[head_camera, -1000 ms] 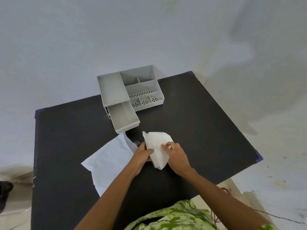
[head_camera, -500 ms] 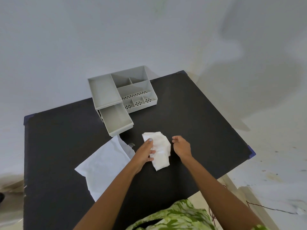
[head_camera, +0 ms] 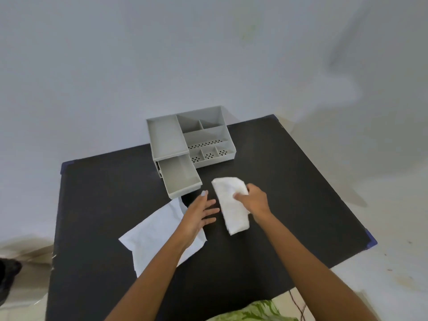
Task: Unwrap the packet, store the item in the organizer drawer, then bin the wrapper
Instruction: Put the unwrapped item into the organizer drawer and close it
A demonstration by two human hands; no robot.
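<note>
A folded white cloth-like item [head_camera: 230, 205] lies lengthwise on the black table [head_camera: 289, 193]. My right hand [head_camera: 253, 200] grips its right edge, thumb pressed on top. My left hand [head_camera: 199, 214] hovers just left of it, fingers spread, holding nothing, partly over the flat white wrapper [head_camera: 152, 237]. The grey organizer [head_camera: 190, 137] stands at the table's far edge, with its drawer [head_camera: 179, 178] pulled out and empty, just beyond my left hand.
A pale wall rises behind the organizer. The table's right and near edges drop to a light floor [head_camera: 393, 262]. A dark object [head_camera: 9, 272] sits on the floor at far left. My green patterned clothing [head_camera: 252, 312] shows at the bottom.
My left hand let go of the white item and opened flat. My right hand took hold of the item's right edge, and the item now lies stretched out longer.
</note>
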